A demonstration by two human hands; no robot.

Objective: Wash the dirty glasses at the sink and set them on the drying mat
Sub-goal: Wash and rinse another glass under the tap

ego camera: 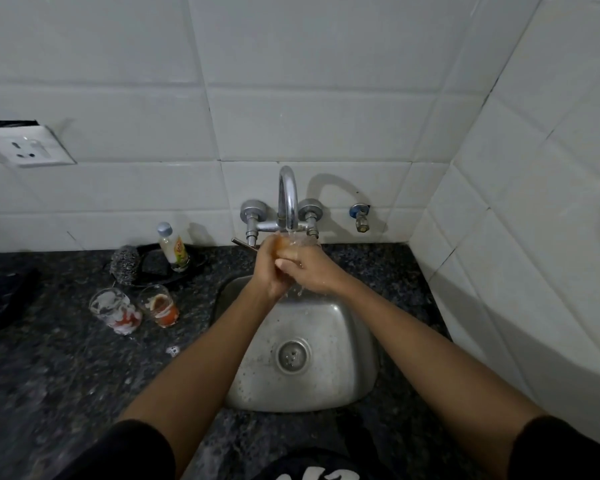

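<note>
Both my hands hold a clear glass [300, 242] under the running tap [288, 199], above the back of the steel sink [357, 327]. My left hand [269, 268] wraps round the glass from the left. My right hand [307, 268] grips it from the right, and water runs down off my fingers. Most of the glass is hidden by my hands. Two more glasses stand on the dark counter left of the sink: one covered in white foam [115, 310], and one with orange-red residue [160, 304].
A steel scrubber [125, 265] and a small bottle of dish soap [174, 247] sit on a dark tray behind the glasses. A black mat [4, 292] lies at the far left. A wall socket [28, 147] is on the tiles, and a second valve [361, 218] right of the tap.
</note>
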